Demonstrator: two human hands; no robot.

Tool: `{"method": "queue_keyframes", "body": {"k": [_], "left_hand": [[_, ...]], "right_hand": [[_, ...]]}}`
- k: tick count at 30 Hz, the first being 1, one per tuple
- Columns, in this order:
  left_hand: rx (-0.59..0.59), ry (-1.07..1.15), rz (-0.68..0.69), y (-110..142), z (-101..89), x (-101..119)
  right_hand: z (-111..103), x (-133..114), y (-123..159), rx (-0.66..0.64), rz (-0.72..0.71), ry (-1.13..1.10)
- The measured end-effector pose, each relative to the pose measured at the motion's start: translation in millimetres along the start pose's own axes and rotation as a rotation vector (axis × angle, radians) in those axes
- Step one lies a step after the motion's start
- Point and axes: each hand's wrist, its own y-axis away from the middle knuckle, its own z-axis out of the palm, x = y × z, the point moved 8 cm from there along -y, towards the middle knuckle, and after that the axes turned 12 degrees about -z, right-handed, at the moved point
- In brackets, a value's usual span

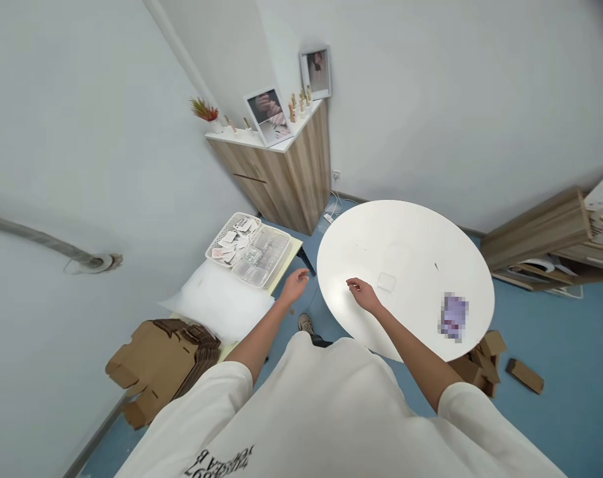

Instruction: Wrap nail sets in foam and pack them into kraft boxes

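My left hand (295,285) hangs in the air between the side table and the round white table (406,229), with its fingers loosely bent and holding nothing. Over the left part of the round table is my right hand (363,294), its fingers slightly curled and no object visible in them. Just right of it lies a small clear plastic case (386,283). Closest to my left hand is a clear divided plastic box (264,257), beside a white basket (214,251) of small cards and packets. A purple, blurred item (453,317) rests farther right on the round table.
Flattened cardboard boxes (157,365) are stacked at the lower left by white foam sheets (222,302). A wooden cabinet (306,169) with framed pictures and small bottles stands in the corner. Open cardboard boxes (481,362) lie on the blue floor at right.
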Motion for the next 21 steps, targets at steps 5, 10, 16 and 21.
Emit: {"method": "queue_keyframes", "body": {"k": [5,10,16,21], "left_hand": [[0.111,0.036,0.054,-32.5,-87.5,-25.6],[0.188,0.025,0.055,-70.0,-176.9,-65.9],[0.265,-0.065,-0.037,-126.0,-264.7,-108.2],[0.318,-0.138,-0.170,-172.7,-302.5,-131.4]], "right_hand": [[62.9,-58.7,-63.9,-0.034,-0.104,0.017],[142.4,-120.8,-127.8,-0.072,-0.166,0.016],[219.0,-166.3,-184.1,-0.087,-0.216,0.012],[257.5,-181.8,-214.6,-0.118,-0.196,0.015]]}}
